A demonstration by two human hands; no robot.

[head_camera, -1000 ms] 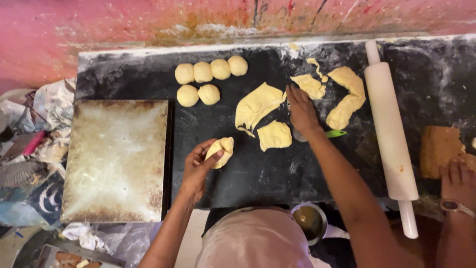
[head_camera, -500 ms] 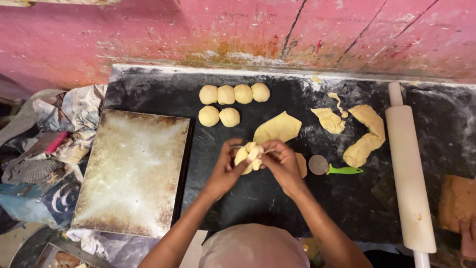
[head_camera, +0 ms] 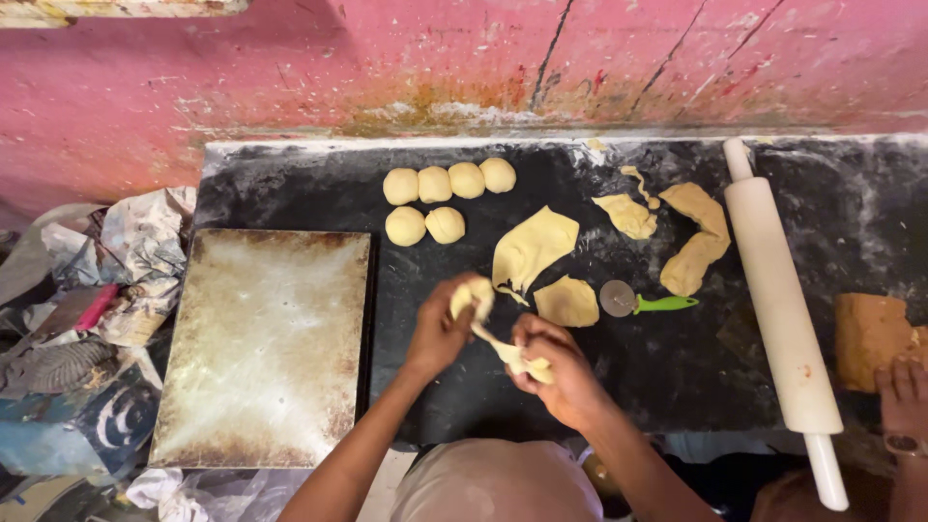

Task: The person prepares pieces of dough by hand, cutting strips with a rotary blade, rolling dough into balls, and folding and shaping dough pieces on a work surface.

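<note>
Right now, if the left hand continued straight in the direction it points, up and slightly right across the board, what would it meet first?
The left hand, gripping one end of a dough piece, points toward the large flat dough sheet. That sheet would likely come first; the six dough balls lie a little left of that line.

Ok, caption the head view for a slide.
Left hand and right hand stretch dough over a floured black slab.

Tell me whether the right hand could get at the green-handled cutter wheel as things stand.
Probably yes, once freed: the right hand is gripping a strip of dough shared with the left hand. The cutter wheel lies just beyond it on bare black worktop, nothing between.
</note>
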